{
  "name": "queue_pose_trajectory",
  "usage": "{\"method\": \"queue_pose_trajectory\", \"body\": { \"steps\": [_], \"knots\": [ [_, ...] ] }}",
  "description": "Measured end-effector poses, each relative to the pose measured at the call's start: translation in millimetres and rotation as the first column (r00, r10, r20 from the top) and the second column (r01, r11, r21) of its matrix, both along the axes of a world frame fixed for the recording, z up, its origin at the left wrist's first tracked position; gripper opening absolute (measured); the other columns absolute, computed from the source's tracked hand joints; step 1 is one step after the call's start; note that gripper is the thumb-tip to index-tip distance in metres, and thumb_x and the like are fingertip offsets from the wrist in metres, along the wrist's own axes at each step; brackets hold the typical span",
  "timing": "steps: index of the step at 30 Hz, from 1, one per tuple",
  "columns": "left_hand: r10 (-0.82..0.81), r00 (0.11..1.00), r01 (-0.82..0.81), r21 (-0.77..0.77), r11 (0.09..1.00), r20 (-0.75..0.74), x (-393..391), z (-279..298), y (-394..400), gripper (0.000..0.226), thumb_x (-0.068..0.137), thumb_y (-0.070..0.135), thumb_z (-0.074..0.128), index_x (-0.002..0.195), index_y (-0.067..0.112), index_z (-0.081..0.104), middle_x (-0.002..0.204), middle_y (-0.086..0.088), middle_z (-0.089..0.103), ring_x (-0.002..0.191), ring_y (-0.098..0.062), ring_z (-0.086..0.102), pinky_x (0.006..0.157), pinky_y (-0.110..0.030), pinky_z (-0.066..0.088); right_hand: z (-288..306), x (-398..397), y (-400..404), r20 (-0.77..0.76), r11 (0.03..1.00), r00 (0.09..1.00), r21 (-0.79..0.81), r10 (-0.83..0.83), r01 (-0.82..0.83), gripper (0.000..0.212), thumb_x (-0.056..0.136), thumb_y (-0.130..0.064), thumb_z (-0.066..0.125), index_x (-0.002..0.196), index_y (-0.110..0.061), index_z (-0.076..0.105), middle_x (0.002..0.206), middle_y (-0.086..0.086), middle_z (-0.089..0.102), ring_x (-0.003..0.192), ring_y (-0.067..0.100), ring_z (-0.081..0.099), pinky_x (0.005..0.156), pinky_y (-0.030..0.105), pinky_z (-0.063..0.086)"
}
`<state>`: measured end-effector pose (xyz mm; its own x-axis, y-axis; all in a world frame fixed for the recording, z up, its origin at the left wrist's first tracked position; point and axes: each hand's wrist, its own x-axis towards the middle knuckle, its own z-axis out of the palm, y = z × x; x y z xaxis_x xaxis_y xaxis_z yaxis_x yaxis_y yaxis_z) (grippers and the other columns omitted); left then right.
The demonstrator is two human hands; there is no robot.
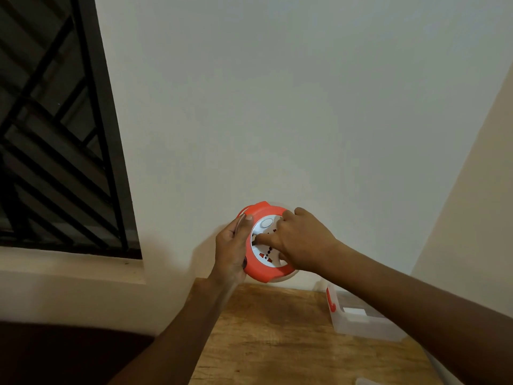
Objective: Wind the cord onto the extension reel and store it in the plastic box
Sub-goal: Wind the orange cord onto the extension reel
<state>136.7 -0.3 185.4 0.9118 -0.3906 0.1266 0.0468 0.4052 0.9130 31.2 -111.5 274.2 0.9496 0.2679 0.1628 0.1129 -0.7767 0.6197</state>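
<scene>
The round extension reel [262, 269], orange rim around a white socket face, is held up in front of the wall above the table. My left hand [231, 247] grips its left edge from behind, thumb on the rim. My right hand [298, 241] lies over the white face, fingers pressed into it. No loose cord shows. The clear plastic box [361, 320] with an orange latch stands open on the table at the right, partly hidden by my right forearm.
A wooden table [277, 334] fills the bottom of the view. A barred dark window [55, 134] with a ledge is on the left. A white wall is straight ahead and a corner wall on the right. A clear lid edge [366, 381] lies at the bottom right.
</scene>
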Motion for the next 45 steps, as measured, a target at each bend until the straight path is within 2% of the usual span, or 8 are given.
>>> {"method": "queue_pose_trajectory", "body": {
  "steps": [8, 13, 17, 28, 33, 36, 40, 45],
  "knots": [
    [0.047, 0.999, -0.047, -0.014, 0.999, 0.002, -2, 4, -2, 0.04, 0.084, 0.053, 0.071, 0.116, 0.029, 0.073, 0.104, 0.003, 0.082, 0.092, -0.023, 0.08, 0.072, -0.037, 0.067, -16, 4, -6, 0.113, 0.945, 0.987, 0.318, -0.111, 0.07, 0.063, 0.087, -0.059, 0.056, 0.142, -0.034, 0.039, 0.13, 0.001, 0.063, 0.106, 0.027, 0.065, 0.089, 0.038, 0.052],
    [0.047, 0.997, -0.053, -0.102, 0.993, -0.054, -6, 8, -7, 0.015, 0.097, 0.038, 0.068, 0.093, 0.039, 0.082, 0.098, 0.002, 0.083, 0.088, -0.02, 0.081, 0.065, -0.037, 0.066, -29, 14, -4, 0.25, 0.667, 0.888, 0.74, -0.387, 0.082, 0.072, 0.077, -0.076, 0.05, 0.13, -0.028, 0.055, 0.113, -0.002, 0.07, 0.094, 0.022, 0.068, 0.071, 0.033, 0.054],
    [0.056, 0.998, -0.057, -0.074, 0.996, -0.023, -9, 4, -9, 0.019, 0.098, 0.038, 0.066, 0.09, 0.045, 0.081, 0.094, 0.01, 0.083, 0.086, -0.013, 0.08, 0.06, -0.03, 0.063, -42, 14, -2, 0.262, 0.681, 0.873, 0.725, -0.41, 0.102, 0.07, 0.08, -0.073, 0.048, 0.131, -0.025, 0.054, 0.113, -0.002, 0.071, 0.091, 0.021, 0.069, 0.069, 0.031, 0.054],
    [0.012, 0.998, -0.015, -0.045, 0.999, -0.056, -8, 0, -1, 0.017, 0.099, 0.038, 0.064, 0.111, 0.03, 0.074, 0.101, 0.003, 0.082, 0.096, -0.03, 0.078, 0.077, -0.047, 0.066, -50, -2, -10, 0.299, 0.762, 0.902, 0.645, -0.312, 0.05, 0.066, 0.084, -0.069, 0.047, 0.135, -0.027, 0.049, 0.112, -0.003, 0.071, 0.091, 0.019, 0.068, 0.074, 0.033, 0.056],
    [-0.021, 0.999, 0.021, -0.01, 1.0, -0.035, -6, -1, 5, 0.019, 0.101, 0.038, 0.061, 0.113, 0.029, 0.073, 0.11, -0.005, 0.081, 0.095, -0.033, 0.078, 0.082, -0.053, 0.065, -50, -6, -24, 0.417, 0.753, 0.859, 0.656, -0.297, -0.057, 0.062, 0.076, -0.064, 0.061, 0.128, -0.03, 0.051, 0.117, 0.001, 0.064, 0.099, 0.021, 0.061, 0.076, 0.035, 0.053],
    [-0.059, 0.997, 0.059, -0.006, 0.998, -0.045, -3, -1, 7, 0.023, 0.102, 0.037, 0.061, 0.118, 0.026, 0.072, 0.112, -0.007, 0.08, 0.098, -0.036, 0.078, 0.085, -0.057, 0.063, -53, -6, -36, 0.303, 0.554, 0.873, 0.831, -0.382, -0.046, 0.076, 0.074, -0.065, 0.066, 0.137, -0.032, 0.039, 0.133, 0.0, 0.051, 0.113, 0.019, 0.053, 0.085, 0.036, 0.052],
    [-0.069, 0.997, 0.069, 0.025, 0.997, -0.018, -1, -4, 9, 0.021, 0.102, 0.037, 0.06, 0.113, 0.027, 0.075, 0.108, -0.007, 0.081, 0.095, -0.035, 0.079, 0.078, -0.051, 0.066, -62, -7, -41, -0.044, -0.031, 0.953, 0.999, -0.299, 0.037, 0.073, 0.077, -0.055, 0.073, 0.137, -0.033, 0.037, 0.124, -0.01, 0.058, 0.101, 0.013, 0.064, 0.074, 0.022, 0.057],
    [-0.123, 0.992, 0.121, 0.113, 0.986, 0.013, 5, -10, 12, 0.024, 0.103, 0.038, 0.058, 0.114, 0.025, 0.076, 0.107, -0.008, 0.082, 0.094, -0.033, 0.079, 0.07, -0.041, 0.066, -81, -4, -42, -0.111, -0.246, 0.945, 0.969, -0.307, 0.033, 0.064, 0.074, -0.049, 0.079, 0.124, -0.034, 0.043, 0.109, -0.013, 0.061, 0.088, 0.012, 0.066, 0.062, 0.023, 0.06]
  ]
}}
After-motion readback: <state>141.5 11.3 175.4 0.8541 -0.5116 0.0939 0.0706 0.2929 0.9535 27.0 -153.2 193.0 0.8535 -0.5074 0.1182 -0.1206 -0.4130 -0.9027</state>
